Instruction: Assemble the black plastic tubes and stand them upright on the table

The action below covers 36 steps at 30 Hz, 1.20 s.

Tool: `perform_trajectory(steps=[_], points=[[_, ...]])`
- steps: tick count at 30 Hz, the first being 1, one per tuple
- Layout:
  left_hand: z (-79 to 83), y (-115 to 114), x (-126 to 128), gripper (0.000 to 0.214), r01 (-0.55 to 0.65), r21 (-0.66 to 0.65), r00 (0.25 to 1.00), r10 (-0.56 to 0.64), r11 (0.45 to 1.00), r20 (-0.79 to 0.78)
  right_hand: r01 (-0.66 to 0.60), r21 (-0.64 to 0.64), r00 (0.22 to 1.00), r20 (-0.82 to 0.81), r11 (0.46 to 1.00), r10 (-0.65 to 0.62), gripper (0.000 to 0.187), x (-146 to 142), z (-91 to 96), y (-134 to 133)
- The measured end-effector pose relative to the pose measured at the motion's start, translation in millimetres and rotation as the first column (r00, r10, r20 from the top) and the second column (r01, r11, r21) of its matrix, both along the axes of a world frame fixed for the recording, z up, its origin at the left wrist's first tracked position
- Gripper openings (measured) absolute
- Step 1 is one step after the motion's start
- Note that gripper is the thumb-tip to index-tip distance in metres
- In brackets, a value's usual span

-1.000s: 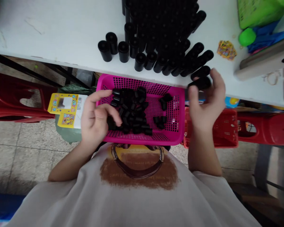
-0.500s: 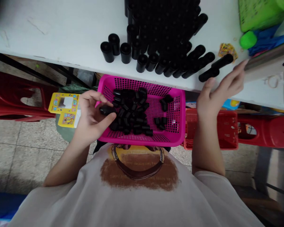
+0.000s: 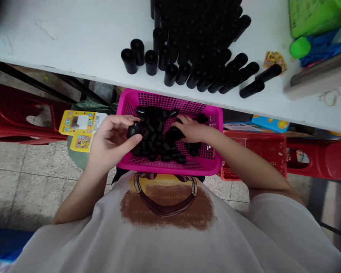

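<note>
My left hand (image 3: 105, 142) is closed on a rounded black plastic cap (image 3: 134, 129), held between thumb and fingers over the left side of a pink basket (image 3: 216, 163). Small black plastic pieces (image 3: 159, 146) lie in a loose heap inside this basket. Reaching in from the right, my right hand (image 3: 194, 130) has its fingers curled round a dark piece (image 3: 174, 134) in the heap; the fingertips are partly hidden among the pieces. Beyond the basket, many black tubes (image 3: 170, 75) stand packed together on the white table (image 3: 82, 45), and a few at the right lean or lie down.
A yellow printed card (image 3: 76, 125) is beside my left wrist. To the right are a red basket (image 3: 255, 151) and a red stool (image 3: 324, 157). The table's right end holds a pale device (image 3: 318, 81), a green basket (image 3: 315, 17) and a green cap (image 3: 300, 47).
My right hand has left the lying tubes at the table's right edge and come down into the pink basket. My left hand, still holding the black cap, has turned it more upright.
</note>
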<state>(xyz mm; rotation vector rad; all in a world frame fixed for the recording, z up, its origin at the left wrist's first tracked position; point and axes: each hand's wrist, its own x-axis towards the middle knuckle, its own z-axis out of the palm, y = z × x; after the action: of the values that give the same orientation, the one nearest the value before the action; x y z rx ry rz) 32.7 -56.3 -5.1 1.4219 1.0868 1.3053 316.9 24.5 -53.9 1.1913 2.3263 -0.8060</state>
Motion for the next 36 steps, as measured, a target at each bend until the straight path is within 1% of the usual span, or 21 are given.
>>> perform_trajectory(steps=[2,3,4,8,9,11,13,15,16,18,20,21,23,26,28,31,34,36], points=[[-1.2,-1,-2,0.027,0.014,-0.019,1.0,-0.014,1.0,0.001,-0.064,0.018,0.998,-0.022,0.998,0.065,0.07,5,5.4,-1],[-1.9,-1,-4,0.026,0.014,-0.022,1.0,-0.014,1.0,-0.005,-0.064,0.027,0.997,-0.034,0.998,0.065,0.066,8,9.0,-1],[-2.6,-1,-6,0.027,0.01,-0.018,1.0,-0.01,1.0,-0.01,-0.037,0.033,0.998,-0.045,0.999,0.039,0.065,11,12.7,-3],[-3.7,3,-12,0.03,-0.004,0.023,1.0,0.004,1.0,-0.011,0.139,0.083,0.982,-0.139,0.987,-0.127,0.065,22,26.3,-8],[-3.3,5,-13,0.03,-0.005,0.026,1.0,0.006,1.0,-0.016,0.167,0.107,0.976,-0.161,0.98,-0.149,0.067,24,28.8,-9],[-1.9,6,-12,0.029,-0.001,0.014,1.0,0.001,1.0,-0.028,0.182,0.165,0.972,-0.182,0.969,-0.151,0.078,24,31.7,-13],[-1.0,7,-10,0.027,0.013,-0.021,0.999,-0.014,1.0,-0.038,0.145,0.22,0.974,-0.201,0.965,-0.101,0.086,19,31.2,-18],[-1.3,8,-7,0.029,0.023,-0.005,0.999,-0.024,1.0,-0.033,0.061,0.215,0.967,-0.255,0.975,-0.004,0.085,11,27.2,-25],[-1.8,8,-6,0.03,0.024,0.014,0.999,-0.024,1.0,-0.033,0.002,0.172,0.955,-0.292,0.985,0.049,0.083,7,24.1,-28],[-3.1,8,-4,0.031,0.026,0.034,0.999,-0.025,0.999,-0.045,-0.126,0.033,0.928,-0.349,0.991,0.129,0.08,1,16.9,-34],[-4.2,7,-4,0.031,0.032,0.018,0.998,-0.031,0.999,-0.06,-0.19,-0.081,0.925,-0.349,0.978,0.151,0.075,-1,10.2,-37],[-4.7,7,-5,0.031,0.033,0.007,0.997,-0.033,0.999,-0.064,-0.185,-0.107,0.934,-0.327,0.977,0.142,0.071,1,7.6,-38],[-6.2,8,-7,0.032,0.039,0.035,0.998,-0.037,0.999,-0.057,-0.129,-0.104,0.957,-0.274,0.986,0.096,0.067,9,4.9,-36],[-10.0,9,-12,0.034,0.049,0.064,0.998,-0.046,0.997,-0.035,-0.03,-0.07,0.969,-0.248,0.997,0.011,0.077,29,8.2,-30],[-12.9,10,-14,0.038,0.049,0.068,0.999,-0.048,0.996,-0.012,0.024,-0.047,0.956,-0.292,0.999,-0.037,0.079,41,15.0,-25],[-15.1,12,-15,0.049,0.039,0.078,0.999,-0.039,0.996,-0.007,0.084,0.0,0.911,-0.405,0.996,-0.077,0.066,54,26.0,-20],[-12.9,14,-12,0.052,0.008,0.072,1.0,-0.006,0.997,-0.024,0.094,0.006,0.886,-0.457,0.996,-0.081,0.059,50,27.5,-24],[-9.5,14,-10,0.044,-0.02,0.086,0.999,0.024,0.996,-0.038,0.065,0.013,0.893,-0.448,0.998,-0.052,0.059,37,21.7,-34]])
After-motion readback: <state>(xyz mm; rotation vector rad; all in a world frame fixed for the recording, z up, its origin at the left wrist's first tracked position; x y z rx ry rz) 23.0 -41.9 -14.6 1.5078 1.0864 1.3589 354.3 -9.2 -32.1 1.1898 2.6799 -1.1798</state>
